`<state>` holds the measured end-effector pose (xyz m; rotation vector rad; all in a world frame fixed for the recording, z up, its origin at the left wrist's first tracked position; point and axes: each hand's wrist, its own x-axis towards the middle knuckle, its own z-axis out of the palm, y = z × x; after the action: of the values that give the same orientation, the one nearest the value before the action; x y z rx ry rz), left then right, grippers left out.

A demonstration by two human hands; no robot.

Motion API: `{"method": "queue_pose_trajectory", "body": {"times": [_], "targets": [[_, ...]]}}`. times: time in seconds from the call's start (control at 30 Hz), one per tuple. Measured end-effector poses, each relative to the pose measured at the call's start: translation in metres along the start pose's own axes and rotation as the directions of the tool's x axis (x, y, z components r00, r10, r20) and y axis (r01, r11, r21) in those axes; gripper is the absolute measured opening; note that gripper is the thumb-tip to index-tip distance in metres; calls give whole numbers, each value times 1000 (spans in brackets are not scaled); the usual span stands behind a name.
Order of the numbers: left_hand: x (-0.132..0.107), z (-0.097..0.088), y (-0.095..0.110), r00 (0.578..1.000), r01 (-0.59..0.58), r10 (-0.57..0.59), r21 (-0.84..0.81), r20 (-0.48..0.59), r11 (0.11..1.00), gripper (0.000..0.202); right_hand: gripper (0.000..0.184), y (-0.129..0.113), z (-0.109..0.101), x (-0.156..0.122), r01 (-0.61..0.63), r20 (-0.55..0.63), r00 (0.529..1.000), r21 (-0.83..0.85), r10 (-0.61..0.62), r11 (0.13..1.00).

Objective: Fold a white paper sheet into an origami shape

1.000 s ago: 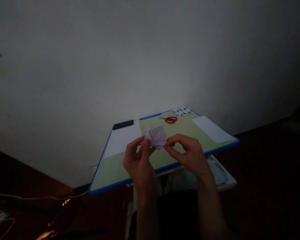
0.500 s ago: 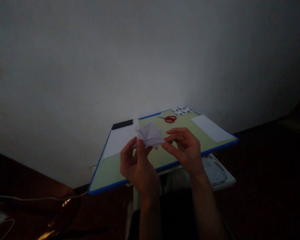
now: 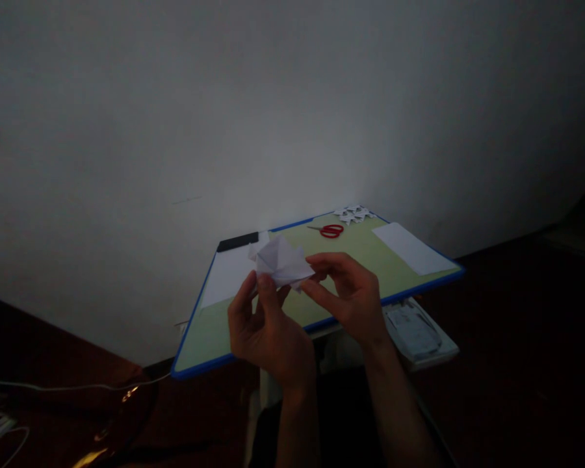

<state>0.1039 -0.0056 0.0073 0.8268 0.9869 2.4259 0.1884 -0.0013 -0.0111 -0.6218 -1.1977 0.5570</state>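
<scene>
A piece of folded white paper (image 3: 280, 261), with pointed flaps and creases, is held up above the table in front of me. My left hand (image 3: 270, 325) pinches its lower left side, thumb on the near face and fingers behind. At its right corner my right hand (image 3: 348, 292) has thumb and fingertips close together on the paper's edge. Beyond the hands, red-handled scissors (image 3: 331, 231) lie on the green table top (image 3: 365, 250). Part of the folded paper's underside is hidden by the left fingers.
Several small folded white paper pieces (image 3: 353, 214) lie at the far corner. White sheets (image 3: 414, 249) rest at the right, more paper (image 3: 221, 279) at the left beside a dark flat object (image 3: 237, 242). A pale wall (image 3: 283, 117) stands behind; a shelf (image 3: 419, 335) sits below.
Both hands and the folded paper have shifted slightly left. My right hand's raised fingers have come down onto the paper's right corner.
</scene>
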Motion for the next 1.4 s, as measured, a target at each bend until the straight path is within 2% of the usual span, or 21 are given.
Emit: {"method": "queue_pose_trajectory", "body": {"times": [0.13,0.37,0.53,0.7,0.87,1.1,1.23,1.4], "targets": [[-1,0,1,1000,-17,17,-27,19,999,16,31,-2,4,0,-33,-39,999,14,34,999],[-2,-2,3,997,-53,51,44,52,998,16,23,-4,8,0,-94,-108,989,85,103,992],[-2,-1,6,1000,-8,8,35,23,999,16,18,-4,9,-1,-115,-106,986,104,126,988],[-1,-1,4,999,-36,36,14,17,999,14,12,-6,7,-1,-162,-84,981,112,172,980],[-1,-2,2,997,-72,71,65,26,995,15,5,-7,1,1,-136,-80,987,1,136,991],[0,-1,2,996,-86,86,-5,-11,996,13,7,-10,-5,1,-100,-3,995,-139,100,985],[3,-3,-1,997,-77,78,29,-6,997,14,10,-8,-8,0,-83,62,994,-129,92,988],[3,-5,-1,997,-77,76,62,14,995,15,8,-7,-10,-2,-75,75,994,-108,83,991]]}}
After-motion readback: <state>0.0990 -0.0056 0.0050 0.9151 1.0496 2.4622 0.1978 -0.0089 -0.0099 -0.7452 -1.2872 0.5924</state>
